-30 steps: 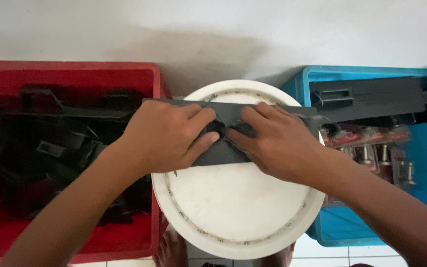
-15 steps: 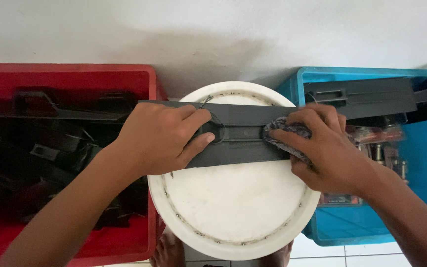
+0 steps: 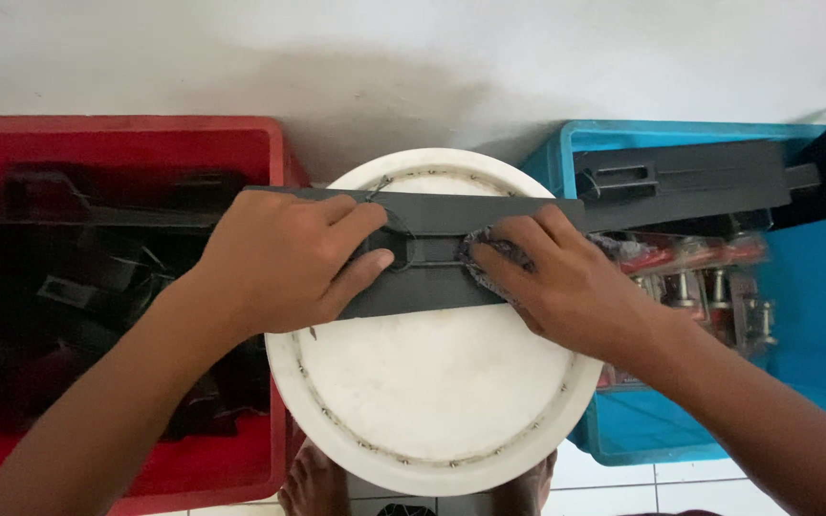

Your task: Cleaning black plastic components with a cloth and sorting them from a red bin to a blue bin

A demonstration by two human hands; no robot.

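At the left of the frame a red crate (image 3: 126,153) holds a dark jumble of black plastic parts (image 3: 78,287), too shadowed to tell apart. Just right of it, in the centre, stands a round white lid (image 3: 442,382), apparently the top of a bucket, serving as the work surface. Across its upper half lies a long dark grey plastic panel (image 3: 451,218), running from left of centre to the right, its left end reaching over the red crate's edge.

The left hand (image 3: 284,258) lies flat on the panel's left part, fingers spread over it and thumb pressed near a round recess at the panel's middle; it is pinning the panel down rather than closing around it. The right hand (image 3: 566,282) is clenched on a patterned grey cloth (image 3: 489,250) and presses it against the panel just right of that recess.

To do the wiping well, I judge the left hand should keep firm downward pressure so the panel does not slide on the smooth lid, while the cloth strokes run along the panel's length and away from the holding hand. The recess and moulded ribs likely trap dirt, so a bunched cloth edge worked into them would help.

At the right, a blue crate (image 3: 815,325) holds another dark panel (image 3: 709,182) laid across its top and red and metal hardware (image 3: 700,277) beneath. Bare toes (image 3: 313,483) show at the bottom edge.
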